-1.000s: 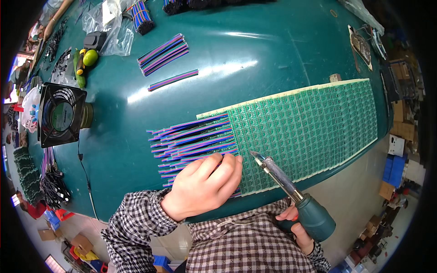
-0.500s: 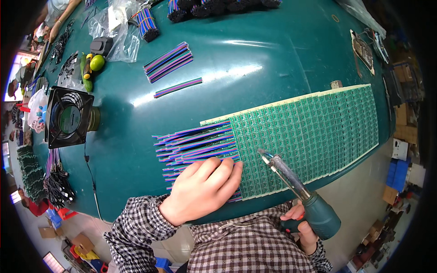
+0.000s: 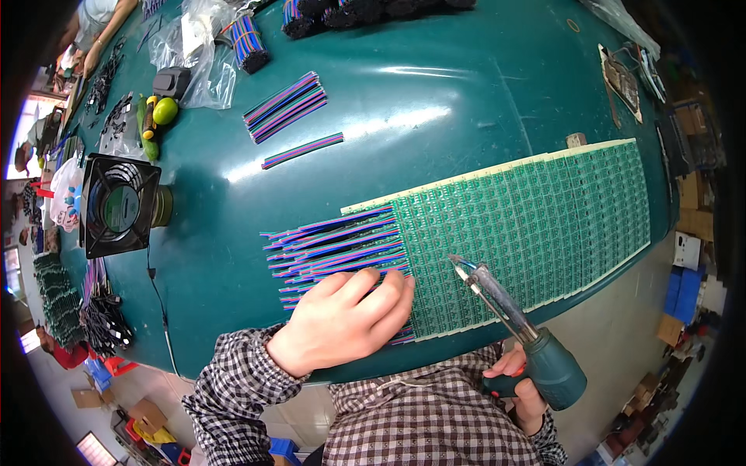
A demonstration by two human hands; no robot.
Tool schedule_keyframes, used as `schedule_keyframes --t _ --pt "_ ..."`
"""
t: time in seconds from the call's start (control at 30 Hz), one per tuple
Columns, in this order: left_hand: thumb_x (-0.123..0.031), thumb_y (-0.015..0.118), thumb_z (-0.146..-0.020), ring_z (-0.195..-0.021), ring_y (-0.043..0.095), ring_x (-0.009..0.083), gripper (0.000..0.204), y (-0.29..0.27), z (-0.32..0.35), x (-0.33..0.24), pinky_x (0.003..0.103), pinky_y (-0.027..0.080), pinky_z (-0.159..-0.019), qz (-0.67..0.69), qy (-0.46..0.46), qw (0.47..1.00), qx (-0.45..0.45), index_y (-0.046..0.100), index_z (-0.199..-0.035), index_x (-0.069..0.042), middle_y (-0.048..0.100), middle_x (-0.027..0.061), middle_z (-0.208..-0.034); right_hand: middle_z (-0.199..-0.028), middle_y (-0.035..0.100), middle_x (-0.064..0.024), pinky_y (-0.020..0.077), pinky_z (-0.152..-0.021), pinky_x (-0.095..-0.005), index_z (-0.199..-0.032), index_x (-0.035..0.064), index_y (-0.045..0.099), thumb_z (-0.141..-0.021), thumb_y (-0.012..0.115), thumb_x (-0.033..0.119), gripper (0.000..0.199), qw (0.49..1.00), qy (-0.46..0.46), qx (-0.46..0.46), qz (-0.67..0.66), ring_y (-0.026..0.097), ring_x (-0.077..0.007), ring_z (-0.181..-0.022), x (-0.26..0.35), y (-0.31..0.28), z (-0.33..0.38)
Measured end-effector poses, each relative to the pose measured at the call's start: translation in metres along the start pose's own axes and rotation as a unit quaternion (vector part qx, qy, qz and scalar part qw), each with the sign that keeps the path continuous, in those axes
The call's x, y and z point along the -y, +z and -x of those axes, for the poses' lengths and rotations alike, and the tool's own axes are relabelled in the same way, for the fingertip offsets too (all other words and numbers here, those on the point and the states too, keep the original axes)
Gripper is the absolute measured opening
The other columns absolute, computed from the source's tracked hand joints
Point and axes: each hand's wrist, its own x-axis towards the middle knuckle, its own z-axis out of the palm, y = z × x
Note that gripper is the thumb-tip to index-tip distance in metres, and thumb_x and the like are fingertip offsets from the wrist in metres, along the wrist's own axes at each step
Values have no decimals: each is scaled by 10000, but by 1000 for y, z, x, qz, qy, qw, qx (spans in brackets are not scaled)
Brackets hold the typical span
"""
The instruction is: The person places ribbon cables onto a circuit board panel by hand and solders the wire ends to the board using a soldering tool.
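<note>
- Right hand [image 3: 530, 402], at the near edge of the counter [image 3: 194, 295]: closed around the handle of a green soldering gun [image 3: 553, 369]. The tip lies over the green boards [image 3: 528, 217]; contact cannot be determined. A low, steady approach, clear of the other fingers, seems best.
- Left hand [image 3: 342, 322], near the same edge: fingers curled, palm down, upon the multicoloured wires [image 3: 334, 248]. Whether it pinches one cannot be told, the fingertips being partly hidden. Light, flat pressure should prevent a wire end from shifting.
- Wires: laid in rows across the boards' left end, jutting toward the counter's left edge. Even spacing would help expose each joint.
- Boards: spread along the near edge toward the right edge; best left undisturbed by the wrist.
- Black fan [image 3: 120, 206]: upright, toward the left edge.
- Loose wire lengths [image 3: 286, 109]: beyond the boards, left of centre.
- Banded wire bundle [image 3: 247, 43]: toward the far edge.
</note>
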Motion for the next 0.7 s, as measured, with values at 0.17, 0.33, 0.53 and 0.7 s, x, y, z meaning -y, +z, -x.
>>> schedule_keyframes --t 0.17,0.33,0.53,0.7 --pt "-160 713 -778 -929 655 151 392 0 1 4 280 508 -703 25 5 1000 -19 745 -1168 -123 672 15 -1119 -1041 643 -173 639 -878 -443 -1082 -38 619 -918 778 431 522 1000 -8 -16 -17 708 -281 -938 -9 -2 4" --pt "-164 703 -801 -959 652 166 351 -1 7 6 295 526 -767 40 10 999 -18 739 -1143 -95 671 37 -1156 -1041 643 -178 643 -863 -447 -1077 -46 617 -919 777 431 528 999 -17 -23 -24 710 -285 -929 -9 -3 4" --pt "-133 712 -745 -951 665 218 438 -4 13 5 333 547 -782 39 -44 997 -40 764 -1177 -75 685 60 -1149 -1008 627 -181 656 -839 -456 -1123 -73 590 -936 757 416 549 1000 -20 -8 -16 705 -296 -901 2 2 -5" --pt "44 745 -755 -985 688 288 357 -14 1 40 396 559 -820 175 -144 965 -129 763 -1102 -36 711 118 -1091 -968 610 -180 668 -805 -447 -1149 -96 567 -950 735 420 578 999 -46 -5 -13 691 -281 -858 -1 -4 -9"
